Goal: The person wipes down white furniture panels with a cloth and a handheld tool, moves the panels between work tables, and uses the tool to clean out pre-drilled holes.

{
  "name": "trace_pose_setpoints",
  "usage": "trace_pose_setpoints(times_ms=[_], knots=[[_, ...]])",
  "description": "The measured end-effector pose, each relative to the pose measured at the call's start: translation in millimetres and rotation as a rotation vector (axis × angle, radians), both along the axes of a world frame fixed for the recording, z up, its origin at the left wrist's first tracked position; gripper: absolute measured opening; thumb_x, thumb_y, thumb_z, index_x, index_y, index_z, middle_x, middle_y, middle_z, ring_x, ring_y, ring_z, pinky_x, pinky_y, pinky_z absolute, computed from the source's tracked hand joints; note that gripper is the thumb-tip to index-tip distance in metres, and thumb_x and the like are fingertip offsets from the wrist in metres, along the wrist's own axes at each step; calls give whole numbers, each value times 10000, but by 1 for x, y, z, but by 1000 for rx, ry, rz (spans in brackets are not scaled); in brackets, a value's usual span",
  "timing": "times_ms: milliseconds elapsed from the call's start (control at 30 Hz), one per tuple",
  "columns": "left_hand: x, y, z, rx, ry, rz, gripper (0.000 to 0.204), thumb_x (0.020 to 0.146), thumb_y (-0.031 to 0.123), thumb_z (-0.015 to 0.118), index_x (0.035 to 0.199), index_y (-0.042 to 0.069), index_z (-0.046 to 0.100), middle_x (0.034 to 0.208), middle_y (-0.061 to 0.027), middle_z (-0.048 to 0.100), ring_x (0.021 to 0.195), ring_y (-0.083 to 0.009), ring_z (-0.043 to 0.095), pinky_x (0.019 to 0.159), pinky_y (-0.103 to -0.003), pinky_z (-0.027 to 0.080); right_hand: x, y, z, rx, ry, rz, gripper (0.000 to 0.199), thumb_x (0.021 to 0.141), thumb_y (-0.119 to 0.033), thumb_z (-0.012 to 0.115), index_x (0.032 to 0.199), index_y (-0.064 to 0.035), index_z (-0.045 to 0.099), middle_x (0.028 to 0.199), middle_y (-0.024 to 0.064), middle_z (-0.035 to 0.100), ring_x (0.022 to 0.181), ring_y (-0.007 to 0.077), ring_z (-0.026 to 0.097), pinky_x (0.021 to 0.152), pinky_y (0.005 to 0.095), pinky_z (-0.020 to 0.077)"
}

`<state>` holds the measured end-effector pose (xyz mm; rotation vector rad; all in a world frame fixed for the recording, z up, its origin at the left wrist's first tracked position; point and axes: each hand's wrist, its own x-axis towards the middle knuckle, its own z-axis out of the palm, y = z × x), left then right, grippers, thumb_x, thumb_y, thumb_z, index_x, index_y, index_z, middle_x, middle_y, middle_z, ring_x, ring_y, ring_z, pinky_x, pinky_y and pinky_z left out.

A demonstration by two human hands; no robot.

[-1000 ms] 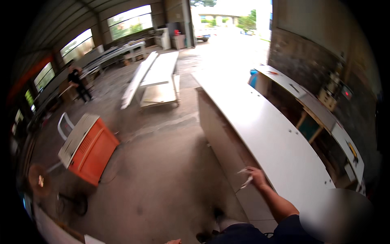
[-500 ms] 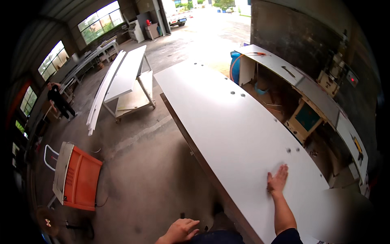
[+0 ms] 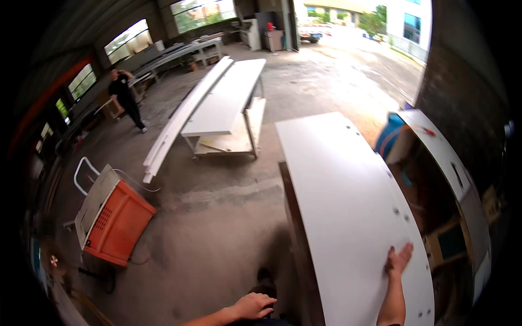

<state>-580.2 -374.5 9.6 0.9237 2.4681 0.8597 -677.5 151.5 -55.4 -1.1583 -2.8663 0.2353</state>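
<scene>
A long white panel [image 3: 348, 217] with small dark holes along its right edge lies on a brown-edged support to my right. My right hand [image 3: 399, 259] rests on its top, fingers stretched out and apart from the thumb, holding nothing. Low in front of my body is my left hand [image 3: 254, 306], near my leg, with loosely bent fingers partly apart and nothing visible in it. A gap separates the left hand from the panel.
A wheeled cart [image 3: 231, 142] carries a white board [image 3: 223, 106] and long white strips [image 3: 179, 125]. An orange machine [image 3: 120, 220] stands left on the floor. Right of the panel is a cluttered bench [image 3: 435, 136] beside a blue barrel [image 3: 387, 133]. A person [image 3: 125, 98] is at far left.
My view has swung left, so the cart, orange machine and panel sit farther right in the picture. The right hand stays flat on the panel; the left stays low by my body.
</scene>
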Motion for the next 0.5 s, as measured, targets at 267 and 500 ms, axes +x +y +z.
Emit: trace_pose_setpoints(times_ms=[267,500], knots=[[-232,-70,16,-155,76,102,373,872,276,587,1185,74,578,984,-132,617,955,-326,605,845,-434,479,-222,10,-79,631,466,261,653,924,-497,477,1232,78,520,1230,279,556,1157,414,501,1024,512,361],[-343,-77,6,-37,5,440,384,821,247,614,1157,62,595,1034,-149,635,1016,-339,603,885,-450,472,-457,-64,-72,313,210,687,643,940,-471,479,1275,77,460,1221,265,529,1121,408,494,1004,442,395]])
